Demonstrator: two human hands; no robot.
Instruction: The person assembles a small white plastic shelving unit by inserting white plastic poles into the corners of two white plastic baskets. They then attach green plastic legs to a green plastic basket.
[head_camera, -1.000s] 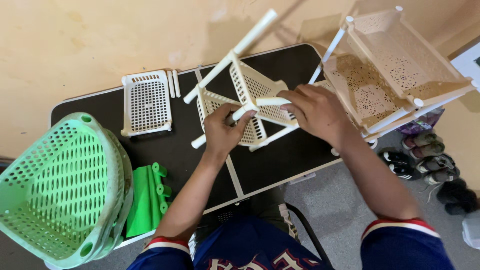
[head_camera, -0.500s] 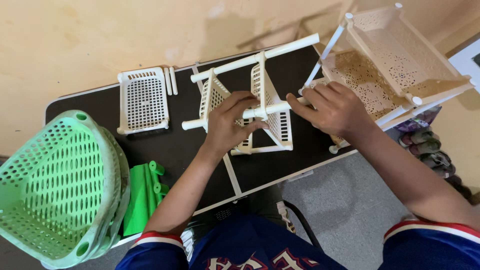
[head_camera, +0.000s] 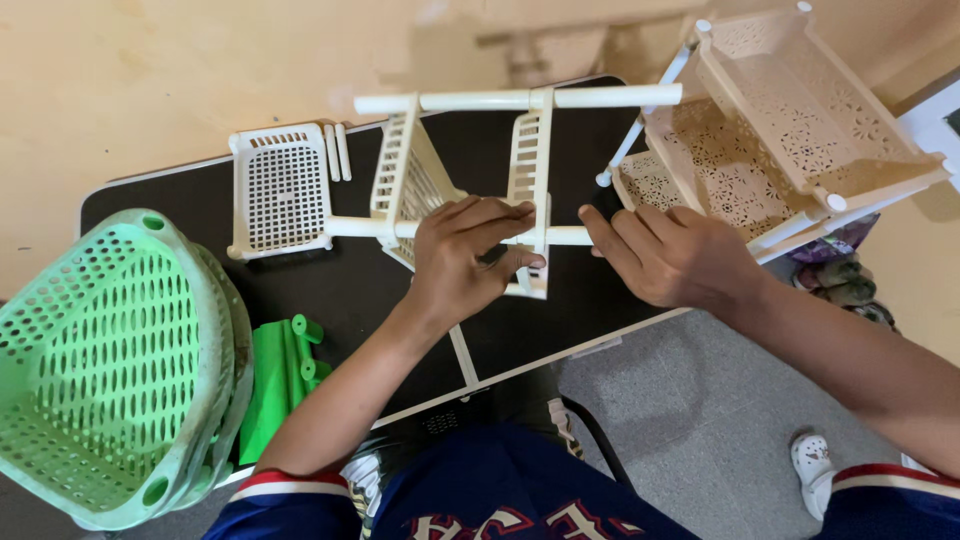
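Black table (head_camera: 560, 330): left hand (head_camera: 462, 262) grips white rack (head_camera: 470, 190) by its near pole, steadying it upright. Right hand (head_camera: 672, 255) clasps the pole end near the right edge; green baskets (head_camera: 110, 370) fill the left corner.

The left hand (head_camera: 462, 262) and right hand (head_camera: 672, 255) clasp a cream rack frame (head_camera: 527, 160) by its lower pole above the black surface (head_camera: 590, 300); green baskets (head_camera: 110, 370) sit far left of the grip.

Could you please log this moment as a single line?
left hand: grips rack tube | right hand: on tube end | rack: over table
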